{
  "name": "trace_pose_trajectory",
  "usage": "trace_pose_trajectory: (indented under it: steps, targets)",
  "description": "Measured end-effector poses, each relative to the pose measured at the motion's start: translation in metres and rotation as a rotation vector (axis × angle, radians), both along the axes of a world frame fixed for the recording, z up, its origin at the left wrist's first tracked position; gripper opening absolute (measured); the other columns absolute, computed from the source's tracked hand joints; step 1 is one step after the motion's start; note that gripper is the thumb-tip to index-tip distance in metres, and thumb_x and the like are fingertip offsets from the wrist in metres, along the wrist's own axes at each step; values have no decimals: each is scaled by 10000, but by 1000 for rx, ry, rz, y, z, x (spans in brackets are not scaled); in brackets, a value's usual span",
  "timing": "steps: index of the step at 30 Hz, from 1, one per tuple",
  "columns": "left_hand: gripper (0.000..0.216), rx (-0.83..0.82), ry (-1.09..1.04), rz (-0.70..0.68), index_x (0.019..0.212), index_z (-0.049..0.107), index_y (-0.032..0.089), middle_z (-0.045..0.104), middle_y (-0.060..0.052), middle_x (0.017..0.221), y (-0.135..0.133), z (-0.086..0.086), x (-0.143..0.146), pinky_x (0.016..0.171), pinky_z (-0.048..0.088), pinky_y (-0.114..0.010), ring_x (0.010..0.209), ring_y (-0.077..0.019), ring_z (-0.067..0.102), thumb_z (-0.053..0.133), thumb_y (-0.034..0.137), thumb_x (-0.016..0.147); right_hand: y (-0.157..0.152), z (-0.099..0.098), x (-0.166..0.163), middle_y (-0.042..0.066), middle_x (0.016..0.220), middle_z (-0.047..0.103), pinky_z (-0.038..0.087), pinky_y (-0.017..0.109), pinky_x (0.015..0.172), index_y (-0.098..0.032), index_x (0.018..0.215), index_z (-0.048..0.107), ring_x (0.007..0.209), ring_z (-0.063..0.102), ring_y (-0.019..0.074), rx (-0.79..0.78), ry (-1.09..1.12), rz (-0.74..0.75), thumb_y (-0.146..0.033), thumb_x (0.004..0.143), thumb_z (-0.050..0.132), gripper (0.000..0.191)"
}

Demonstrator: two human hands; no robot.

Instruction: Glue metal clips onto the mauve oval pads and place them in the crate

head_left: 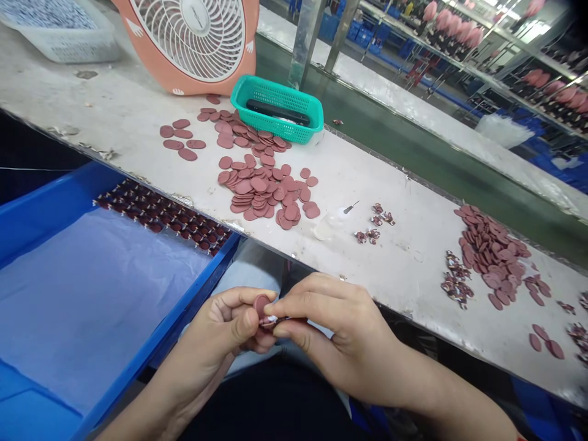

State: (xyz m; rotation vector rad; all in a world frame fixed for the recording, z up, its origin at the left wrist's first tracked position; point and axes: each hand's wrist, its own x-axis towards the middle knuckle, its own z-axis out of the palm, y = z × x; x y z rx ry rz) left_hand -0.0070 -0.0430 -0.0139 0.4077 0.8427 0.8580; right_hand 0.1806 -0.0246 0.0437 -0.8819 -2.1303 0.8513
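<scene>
Low in the head view, my left hand (215, 343) and my right hand (335, 337) meet in front of my lap. Their fingertips pinch a maroon oval disc (261, 305) together with a small patterned piece (270, 321), which my fingers partly hide. Beyond the hands, a white work bench (367, 257) carries loose heaps of maroon oval discs (261, 190) and more at the right (493, 257). Small patterned pieces (373, 223) lie in a little group, with a denser pile (456, 280) beside the right heap. Neither hand touches the bench.
A blue tray (114, 202) at my left holds a plastic sheet and rows of small dark assembled pieces (160, 214). On the bench stand a teal basket (275, 109) and an orange fan (193, 43). A green conveyor belt (413, 147) runs behind, with shelves beyond.
</scene>
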Motion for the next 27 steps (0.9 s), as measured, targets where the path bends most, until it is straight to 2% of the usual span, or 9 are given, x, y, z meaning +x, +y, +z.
trace_pose_trajectory:
  steps: [3, 7, 11, 15, 22, 25, 27]
  targets:
    - [358, -5, -43, -25, 831, 811, 195, 681, 4, 646, 2, -3, -2, 571, 531, -184, 556, -94, 602, 908, 474, 628, 0, 1, -1, 42, 916, 738, 559, 257, 791, -179, 1058, 690, 829, 671, 142, -19, -28, 12, -147, 950, 641, 123]
    - [283, -30, -155, -23, 787, 804, 198, 672, 9, 653, 3, -8, -5, 526, 522, -147, 549, -75, 587, 886, 447, 681, -1, -1, -1, 45, 970, 718, 558, 255, 757, -168, 1224, 652, 775, 634, 130, -34, 13, -76, -287, 870, 777, 394]
    - [374, -96, -136, 10, 871, 827, 220, 680, 2, 656, 3, -12, -8, 505, 552, -155, 527, -73, 584, 881, 513, 646, -2, -8, -7, 36, 889, 720, 547, 218, 639, -178, 1119, 714, 686, 608, 108, -27, 92, -165, -219, 912, 712, 211]
    - [415, -85, -132, 20, 901, 834, 213, 668, -1, 644, 4, -13, -10, 494, 552, -151, 542, -83, 579, 870, 541, 649, -1, -14, -16, 33, 867, 724, 516, 185, 547, -202, 1138, 725, 670, 602, 107, -55, 111, -163, -241, 910, 717, 231]
    - [394, 4, -168, 4, 908, 828, 208, 655, 8, 692, 5, -15, -14, 479, 532, -135, 536, -69, 526, 831, 545, 704, 2, -21, -27, 30, 807, 705, 502, 210, 555, -195, 1068, 749, 617, 589, 102, -119, 99, -180, -215, 910, 704, 165]
    - [476, -2, -125, 12, 1029, 810, 229, 699, -22, 759, 8, -19, -19, 459, 548, -166, 586, -112, 599, 807, 582, 709, 5, -24, -31, 31, 787, 709, 496, 207, 532, -188, 1035, 750, 624, 602, 110, -122, 132, -190, -209, 907, 697, 140]
    - [582, -18, -85, 14, 1139, 774, 235, 722, -44, 781, 11, -21, -23, 459, 565, -200, 631, -153, 647, 779, 627, 709, 7, -28, -36, 26, 757, 705, 495, 211, 525, -180, 1010, 745, 605, 595, 110, -64, 143, -211, -198, 901, 692, 122]
